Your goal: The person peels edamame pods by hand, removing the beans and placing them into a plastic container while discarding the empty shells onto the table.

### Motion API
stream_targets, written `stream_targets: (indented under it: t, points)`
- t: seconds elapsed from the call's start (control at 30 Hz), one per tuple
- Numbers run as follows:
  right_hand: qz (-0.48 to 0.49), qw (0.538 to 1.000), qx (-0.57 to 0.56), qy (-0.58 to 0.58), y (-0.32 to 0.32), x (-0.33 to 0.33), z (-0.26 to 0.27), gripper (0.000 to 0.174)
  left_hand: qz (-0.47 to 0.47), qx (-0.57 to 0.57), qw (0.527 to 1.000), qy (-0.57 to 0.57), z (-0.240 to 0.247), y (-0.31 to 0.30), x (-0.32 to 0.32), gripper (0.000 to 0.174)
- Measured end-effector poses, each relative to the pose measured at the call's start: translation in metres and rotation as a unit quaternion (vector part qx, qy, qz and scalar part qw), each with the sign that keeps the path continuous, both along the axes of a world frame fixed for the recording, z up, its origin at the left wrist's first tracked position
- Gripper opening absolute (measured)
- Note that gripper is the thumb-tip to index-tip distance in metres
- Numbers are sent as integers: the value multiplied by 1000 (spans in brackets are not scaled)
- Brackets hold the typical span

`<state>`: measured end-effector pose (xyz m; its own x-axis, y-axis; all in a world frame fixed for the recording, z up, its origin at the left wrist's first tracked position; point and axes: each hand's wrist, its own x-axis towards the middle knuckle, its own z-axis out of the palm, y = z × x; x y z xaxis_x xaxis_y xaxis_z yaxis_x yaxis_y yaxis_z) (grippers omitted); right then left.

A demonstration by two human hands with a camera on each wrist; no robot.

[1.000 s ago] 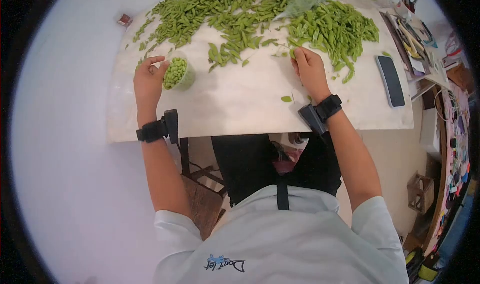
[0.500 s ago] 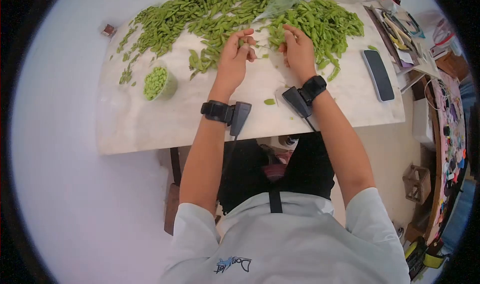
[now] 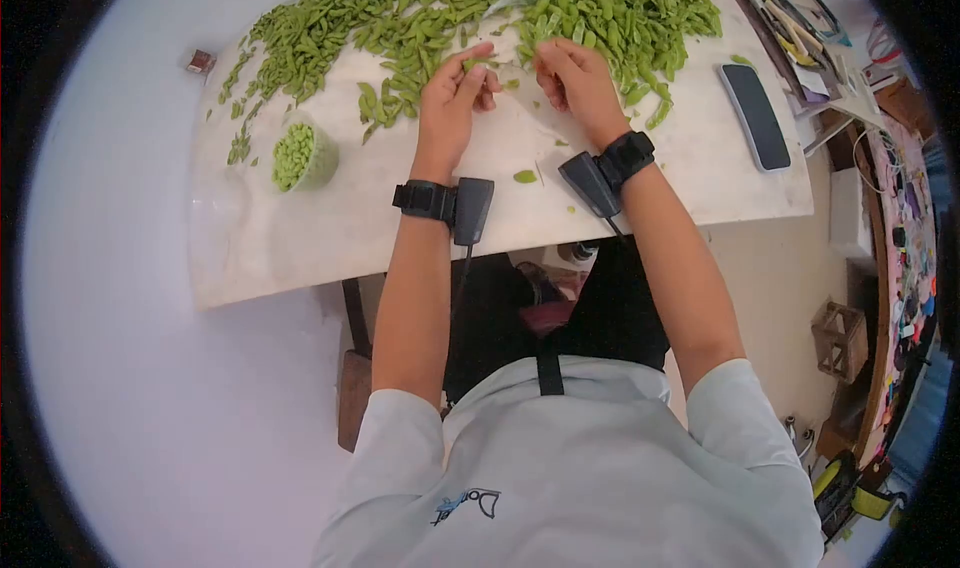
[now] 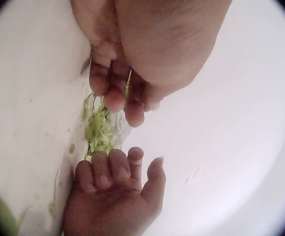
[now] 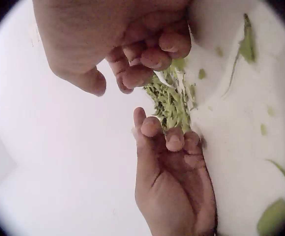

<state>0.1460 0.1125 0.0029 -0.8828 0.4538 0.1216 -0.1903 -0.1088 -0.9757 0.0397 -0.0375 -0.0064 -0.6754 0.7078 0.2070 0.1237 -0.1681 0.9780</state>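
Observation:
My left hand (image 3: 468, 76) is over the middle of the white table (image 3: 330, 238) and pinches a thin green pod (image 3: 479, 64) between thumb and fingers. The left wrist view shows that pod as a green sliver (image 4: 128, 82) between the curled fingers of the left hand (image 4: 118, 96). My right hand (image 3: 555, 68) is a short gap to its right, with its fingers curled; I see nothing in them in the right wrist view (image 5: 147, 59). Behind both hands lie two big piles of green pods (image 3: 340, 23) (image 3: 630, 8).
A small clear cup of shelled beans (image 3: 298, 156) stands left of the hands. A dark phone (image 3: 752, 116) lies at the right, with stationery clutter (image 3: 800, 18) beyond it. A pod scrap (image 3: 525, 176) lies near the wrists and a small brown item (image 3: 200, 62) at the far left.
The left hand has left the bean cup and moved right to meet the right hand. Both hands then shifted slightly toward the piles, with a pod now in the left fingers.

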Motion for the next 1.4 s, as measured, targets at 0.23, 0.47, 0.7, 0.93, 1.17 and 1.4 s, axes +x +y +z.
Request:
stream_targets:
  t: [0.23, 0.47, 0.7, 0.93, 1.17, 1.4]
  points:
    - [20, 994, 109, -6, -7, -2, -5, 23, -36, -8, 999, 22, -5, 4, 1, 21]
    - [52, 989, 138, -18, -5, -2, 0, 19, 28, -27, 998, 52, -6, 2, 5, 20]
    - [47, 989, 137, -21, -4, -3, -2, 20, 56, -24, 994, 93, -8, 0, 1, 27]
    - [39, 990, 138, -14, -6, -2, 0, 20, 52, -45, 996, 56, -2, 0, 6, 27]
    - [53, 986, 154, -28, -2, -2, -3, 17, 40, -45, 997, 40, -6, 0, 7, 22]
    - [44, 987, 155, -1, -3, -2, -11, 16, 34, -43, 991, 118, -6, 0, 10, 17]
